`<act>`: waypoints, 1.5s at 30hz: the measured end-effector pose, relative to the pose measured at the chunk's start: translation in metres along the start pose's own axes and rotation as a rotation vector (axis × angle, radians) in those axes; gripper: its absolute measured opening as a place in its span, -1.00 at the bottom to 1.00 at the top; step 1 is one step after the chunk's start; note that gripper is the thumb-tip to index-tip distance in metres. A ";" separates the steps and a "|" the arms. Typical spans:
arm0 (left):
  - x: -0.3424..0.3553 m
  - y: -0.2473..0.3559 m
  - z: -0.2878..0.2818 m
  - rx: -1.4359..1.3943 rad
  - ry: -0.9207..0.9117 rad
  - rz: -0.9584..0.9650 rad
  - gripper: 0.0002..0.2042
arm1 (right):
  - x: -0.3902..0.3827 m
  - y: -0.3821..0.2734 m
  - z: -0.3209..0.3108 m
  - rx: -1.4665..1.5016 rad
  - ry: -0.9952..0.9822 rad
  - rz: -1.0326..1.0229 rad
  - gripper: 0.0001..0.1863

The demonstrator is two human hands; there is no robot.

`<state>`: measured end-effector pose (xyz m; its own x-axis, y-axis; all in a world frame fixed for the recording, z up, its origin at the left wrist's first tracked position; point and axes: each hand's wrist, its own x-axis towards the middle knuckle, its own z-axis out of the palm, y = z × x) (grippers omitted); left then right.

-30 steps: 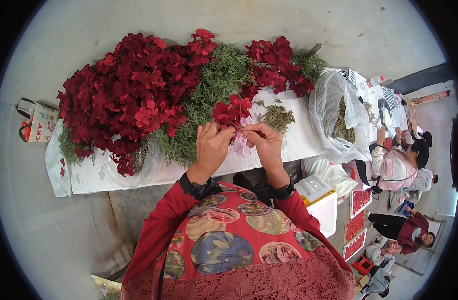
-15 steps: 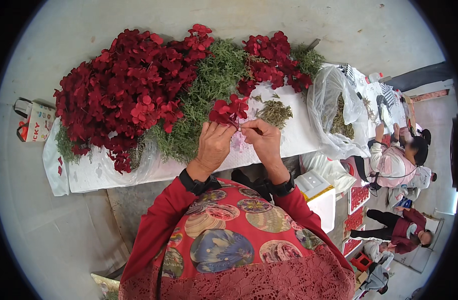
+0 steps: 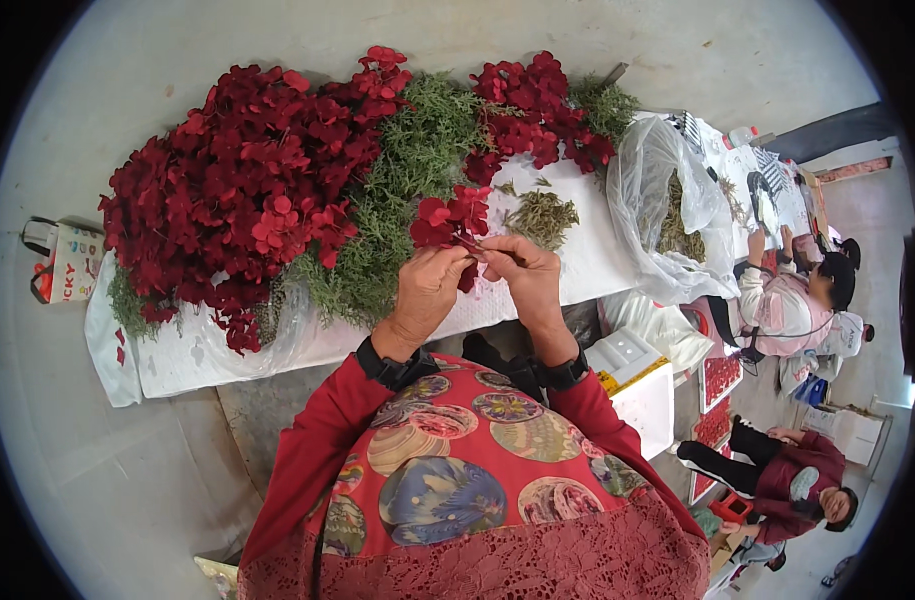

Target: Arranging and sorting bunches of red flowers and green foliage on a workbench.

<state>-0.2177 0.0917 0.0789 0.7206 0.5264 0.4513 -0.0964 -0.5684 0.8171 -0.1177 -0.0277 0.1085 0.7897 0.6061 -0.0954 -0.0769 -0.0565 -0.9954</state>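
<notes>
Between my two hands is a small sprig of dark red hydrangea-like flowers (image 3: 451,218), held over the table's near side. My left hand (image 3: 427,292) is closed, its thumb and fingers pinching the sprig from the left below its blooms. Fingertips of my right hand (image 3: 529,284) pinch together at the sprig's thin stems, close to the left fingertips. A red petal cluster hangs between the hands. Left of them lies a large heap of red flowers (image 3: 227,180), beside feathery green foliage (image 3: 417,150). Beyond the right hand sits a small pile of greenish-brown stem trimmings (image 3: 542,220).
A white sheet (image 3: 587,262) covers the table. On its right stands a clear plastic bag (image 3: 632,215) with more trimmings; more red flowers (image 3: 537,105) lie behind. A white foam box (image 3: 645,412) is below the edge. Co-workers (image 3: 792,310) are at the right.
The right fingertips have come closer to the left ones. A red petal cluster now shows between the hands. The view has tilted slightly, and the standing person at lower right has shifted.
</notes>
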 end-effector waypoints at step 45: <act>-0.002 0.027 0.060 -0.221 -0.338 0.343 -0.87 | -0.195 0.068 -0.216 -0.455 0.924 0.062 -0.89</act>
<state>-0.1808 0.0376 0.0792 0.7998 0.0799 0.5949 -0.4815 -0.5065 0.7153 -0.1453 -0.3208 0.0592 0.9665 -0.2437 0.0803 -0.0477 -0.4781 -0.8770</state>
